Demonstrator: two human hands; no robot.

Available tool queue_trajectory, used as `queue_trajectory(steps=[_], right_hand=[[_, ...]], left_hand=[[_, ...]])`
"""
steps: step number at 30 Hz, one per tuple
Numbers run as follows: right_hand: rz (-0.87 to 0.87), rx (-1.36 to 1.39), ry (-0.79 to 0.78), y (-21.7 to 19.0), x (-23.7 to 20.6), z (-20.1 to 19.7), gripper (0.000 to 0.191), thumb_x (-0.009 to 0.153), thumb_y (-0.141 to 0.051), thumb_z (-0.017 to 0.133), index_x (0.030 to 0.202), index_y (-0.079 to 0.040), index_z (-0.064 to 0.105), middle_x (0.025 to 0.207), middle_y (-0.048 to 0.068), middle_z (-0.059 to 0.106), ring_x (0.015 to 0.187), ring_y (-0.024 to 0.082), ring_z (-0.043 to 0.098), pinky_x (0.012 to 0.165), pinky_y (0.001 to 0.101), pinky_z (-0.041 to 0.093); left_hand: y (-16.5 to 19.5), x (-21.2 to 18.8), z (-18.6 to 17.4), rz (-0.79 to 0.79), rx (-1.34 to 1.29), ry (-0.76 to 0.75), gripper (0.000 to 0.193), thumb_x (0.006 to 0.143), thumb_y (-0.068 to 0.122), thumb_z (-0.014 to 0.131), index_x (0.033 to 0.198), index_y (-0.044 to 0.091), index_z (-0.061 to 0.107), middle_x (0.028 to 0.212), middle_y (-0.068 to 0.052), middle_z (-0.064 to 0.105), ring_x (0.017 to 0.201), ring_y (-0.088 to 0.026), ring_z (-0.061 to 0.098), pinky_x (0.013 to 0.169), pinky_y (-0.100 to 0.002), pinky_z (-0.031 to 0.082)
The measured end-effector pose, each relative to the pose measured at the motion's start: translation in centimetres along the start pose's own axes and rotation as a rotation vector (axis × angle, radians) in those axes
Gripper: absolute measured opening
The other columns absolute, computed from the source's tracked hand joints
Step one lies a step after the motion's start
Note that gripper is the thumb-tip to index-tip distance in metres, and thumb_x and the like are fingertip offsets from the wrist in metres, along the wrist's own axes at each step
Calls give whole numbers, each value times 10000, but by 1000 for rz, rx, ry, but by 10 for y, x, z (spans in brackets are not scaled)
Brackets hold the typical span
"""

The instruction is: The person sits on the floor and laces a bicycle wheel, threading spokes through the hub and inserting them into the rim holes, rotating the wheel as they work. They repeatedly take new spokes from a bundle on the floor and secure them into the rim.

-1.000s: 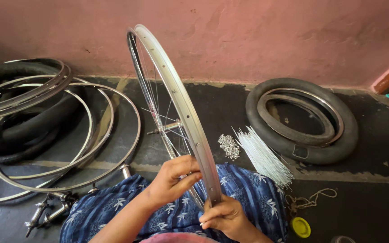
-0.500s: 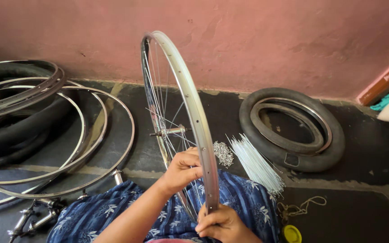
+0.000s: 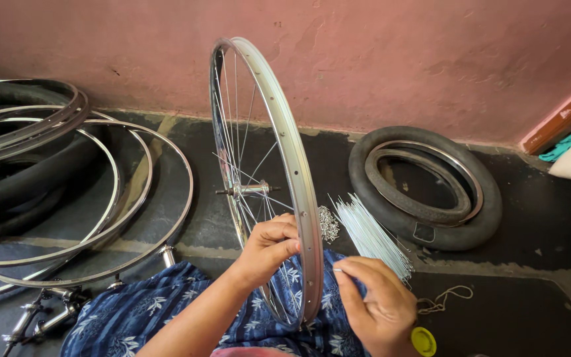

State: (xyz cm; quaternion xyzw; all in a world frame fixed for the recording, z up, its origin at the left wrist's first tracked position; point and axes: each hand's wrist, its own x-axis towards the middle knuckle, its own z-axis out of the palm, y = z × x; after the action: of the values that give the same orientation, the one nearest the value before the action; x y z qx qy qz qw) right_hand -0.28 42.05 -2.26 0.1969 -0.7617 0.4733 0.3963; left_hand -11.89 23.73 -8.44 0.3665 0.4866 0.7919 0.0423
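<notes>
— Your right hand (image 3: 381,305) has let go of the wheel rim (image 3: 290,152) since half a second ago; it now sits just beside it, thumb and forefinger pinched on something too small to tell.

— And your left hand (image 3: 269,250)?

— Its fingers are curled among the spokes (image 3: 249,165), touching the rim's inner edge. You have the rim upright over your lap, with the spoke bundle (image 3: 371,235) lying near on the floor.

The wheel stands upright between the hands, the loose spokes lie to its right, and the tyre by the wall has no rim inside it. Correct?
Not quite. The head view shows a rim lying inside the tyre. The rest holds: wheel upright between the hands, spokes to its right.
</notes>
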Motion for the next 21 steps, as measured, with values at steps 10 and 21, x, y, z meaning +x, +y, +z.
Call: queue_trajectory(steps=[10, 21], right_hand=[[-140, -228, 66, -12, 14, 33, 197, 868, 43, 761, 1056, 4, 718, 1154, 148, 624, 905, 185, 686, 746, 251, 583], [-260, -372, 80, -12, 15, 36, 210, 841, 32, 789, 1039, 12, 724, 1087, 107, 660, 956, 246, 682, 818, 333, 556]], left_hand=[[-4, 2, 1, 17, 94, 20, 106, 912, 96, 754, 957, 1, 768, 926, -48, 696, 928, -167, 599, 835, -313, 482], [1, 1, 8, 28, 149, 39, 111, 911, 133, 766, 946, 29, 775, 921, -30, 700, 948, -172, 588, 865, -325, 470]])
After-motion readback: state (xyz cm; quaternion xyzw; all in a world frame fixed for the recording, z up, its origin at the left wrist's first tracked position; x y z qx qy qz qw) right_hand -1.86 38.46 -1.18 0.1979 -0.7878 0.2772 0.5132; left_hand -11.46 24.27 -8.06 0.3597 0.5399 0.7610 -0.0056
